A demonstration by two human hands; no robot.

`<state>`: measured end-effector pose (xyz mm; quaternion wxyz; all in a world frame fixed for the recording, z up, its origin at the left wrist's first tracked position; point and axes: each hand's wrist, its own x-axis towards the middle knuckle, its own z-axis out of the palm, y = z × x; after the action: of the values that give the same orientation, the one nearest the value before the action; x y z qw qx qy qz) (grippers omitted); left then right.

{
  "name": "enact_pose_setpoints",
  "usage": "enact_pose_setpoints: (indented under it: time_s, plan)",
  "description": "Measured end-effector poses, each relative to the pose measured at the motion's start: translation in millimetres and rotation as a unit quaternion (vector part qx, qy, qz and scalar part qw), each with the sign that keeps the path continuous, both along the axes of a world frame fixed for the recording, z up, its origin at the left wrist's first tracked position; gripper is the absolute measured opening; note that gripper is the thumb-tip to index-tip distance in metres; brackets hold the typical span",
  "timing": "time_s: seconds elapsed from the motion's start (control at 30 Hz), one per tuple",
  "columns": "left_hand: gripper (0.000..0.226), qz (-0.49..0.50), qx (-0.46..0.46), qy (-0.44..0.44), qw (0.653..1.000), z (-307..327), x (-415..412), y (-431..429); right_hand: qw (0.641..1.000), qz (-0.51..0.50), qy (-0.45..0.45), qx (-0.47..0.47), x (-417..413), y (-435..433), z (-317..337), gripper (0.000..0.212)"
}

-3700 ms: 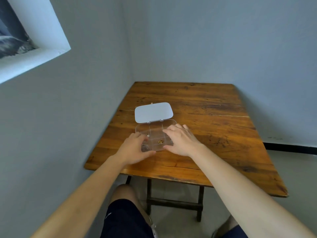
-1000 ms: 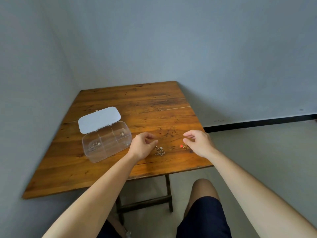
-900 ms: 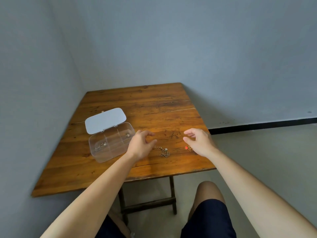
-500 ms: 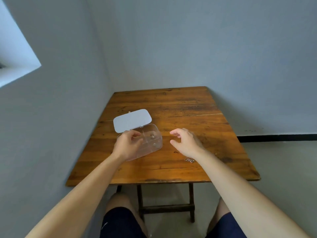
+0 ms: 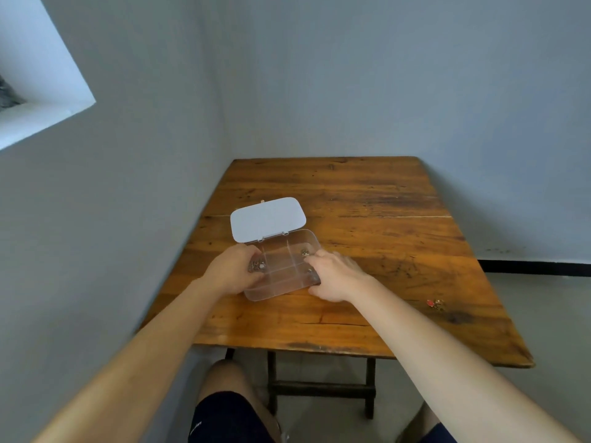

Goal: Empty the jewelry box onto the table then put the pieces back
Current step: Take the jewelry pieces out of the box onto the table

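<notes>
While my left hand [image 5: 232, 272] curls around one end of the clear jewelry box [image 5: 283, 266], my right hand [image 5: 334, 276] clasps the other; lid open beyond them, red earring [image 5: 435, 304] lies well right on the desk [image 5: 383, 219].

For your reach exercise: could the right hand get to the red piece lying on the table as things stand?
Probably yes. The red piece lies alone on bare table, to the right of the right hand, which rests at the box; nothing stands between.

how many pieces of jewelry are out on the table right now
1 visible: a red and gold piece near the table's right edge. The right arm may hide another.
</notes>
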<state>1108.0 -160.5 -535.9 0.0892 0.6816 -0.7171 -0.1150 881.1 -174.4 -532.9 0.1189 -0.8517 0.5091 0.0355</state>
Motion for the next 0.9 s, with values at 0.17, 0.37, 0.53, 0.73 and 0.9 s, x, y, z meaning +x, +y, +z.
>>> enact_pose_setpoints:
  time_s: [0.17,0.37,0.53,0.73,0.9]
  plan:
    - [0.036,-0.041,0.070,-0.136,0.987,-13.3,-6.8,-15.2,0.999,0.023,0.032,-0.012,0.9,-2.3,-3.2,0.049]
    - [0.038,-0.031,0.040,-0.106,0.993,-24.6,-9.0,-17.1,1.000,0.019,0.000,0.002,-0.9,-7.3,-2.5,0.036]
    - [0.014,-0.007,0.028,-0.019,0.999,-25.8,-5.2,-12.1,1.000,0.012,-0.014,0.022,0.0,-9.3,-3.0,0.021]
    - [0.016,0.012,0.020,0.053,0.998,-24.0,-5.0,-6.9,0.997,0.001,-0.068,0.031,0.6,-6.1,-10.6,0.021]
    - [0.019,0.024,0.002,0.064,0.998,-25.4,-6.2,-4.2,0.989,-0.016,-0.134,0.056,-3.5,-6.3,-14.9,0.021]
